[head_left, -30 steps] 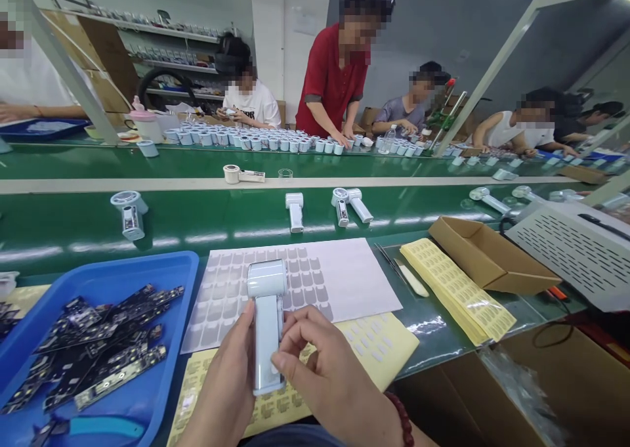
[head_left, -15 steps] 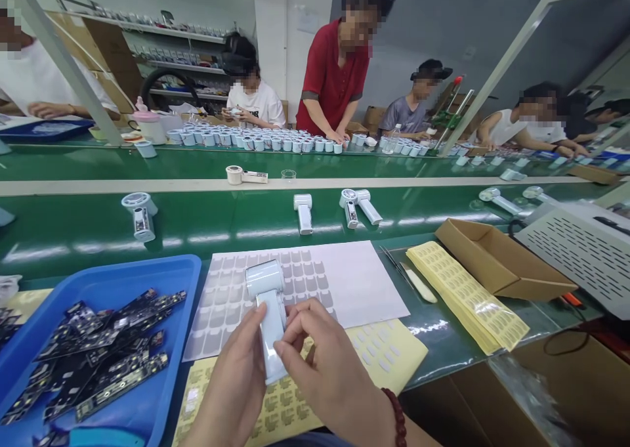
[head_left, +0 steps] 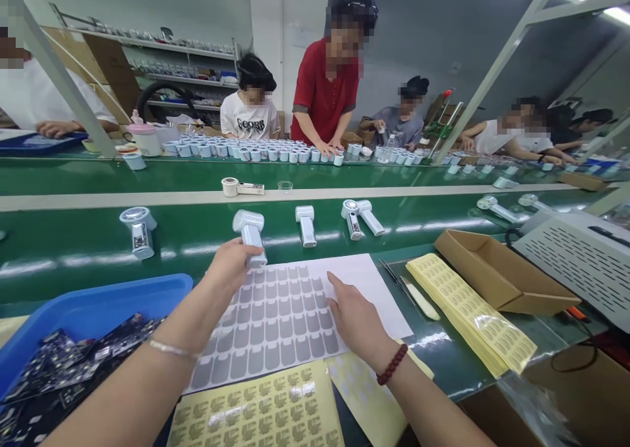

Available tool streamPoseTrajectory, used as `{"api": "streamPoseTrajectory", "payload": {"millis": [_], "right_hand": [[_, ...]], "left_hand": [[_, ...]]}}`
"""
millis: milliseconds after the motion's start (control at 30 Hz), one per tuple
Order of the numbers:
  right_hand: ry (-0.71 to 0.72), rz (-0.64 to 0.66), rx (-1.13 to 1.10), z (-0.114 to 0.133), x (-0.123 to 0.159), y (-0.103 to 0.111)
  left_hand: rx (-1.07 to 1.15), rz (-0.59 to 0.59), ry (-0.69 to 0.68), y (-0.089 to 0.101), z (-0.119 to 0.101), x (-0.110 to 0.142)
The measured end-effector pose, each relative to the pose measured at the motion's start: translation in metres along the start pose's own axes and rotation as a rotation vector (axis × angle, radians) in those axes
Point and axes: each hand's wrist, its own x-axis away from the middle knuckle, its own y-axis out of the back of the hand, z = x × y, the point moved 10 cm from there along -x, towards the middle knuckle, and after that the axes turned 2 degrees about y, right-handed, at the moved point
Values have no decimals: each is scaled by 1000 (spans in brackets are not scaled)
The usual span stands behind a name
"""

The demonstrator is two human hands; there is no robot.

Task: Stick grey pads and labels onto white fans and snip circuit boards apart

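My left hand [head_left: 230, 263] stretches out over the green belt. Its fingers grip the lower end of a pale blue handheld fan [head_left: 251, 234], shaped like a small hairdryer, whose round head points away from me. Below it lies a white sheet of grey stickers [head_left: 270, 322]. Over that sheet's right part is my right hand [head_left: 357, 312], fingers apart and nothing in them. Nearer to me are a yellow sheet of patterned stickers [head_left: 260, 407] and another yellow sheet with pale oval stickers [head_left: 361, 394], partly under my right forearm.
A blue tray [head_left: 162, 289] of circuit boards stands left. Tweezers [head_left: 394, 277], a white-handled tool [head_left: 422, 300], yellow sticker strips [head_left: 467, 309] and a cardboard box [head_left: 497, 273] lie right. More fans [head_left: 306, 227] rest on the belt [head_left: 197, 237]. Several co-workers sit or stand opposite.
My left hand has carried the fan forward from above the sheets to the green belt. My right hand has let go of it and moved right, its fingers opening.
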Motion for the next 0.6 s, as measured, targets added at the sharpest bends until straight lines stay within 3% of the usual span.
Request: {"api": "streamPoseTrajectory", "payload": {"millis": [100,200,400,500,600], "right_hand": [[18,47,116,1,-14,-9],[43,57,180,4,-26,-14],[100,58,226,8,-39,-20],[131,43,220,8,-40,-23],[143,1,203,6,-39,-23]], "left_hand": [[-108,-122,-44,12,-4,-42],[-226,-269,-132,29,-12,-65],[-454,-658,-369,91,-59,-62],[-484,-790,-302,136,-74,-61],[-456,-801,-182,175,-77,-65]]}}
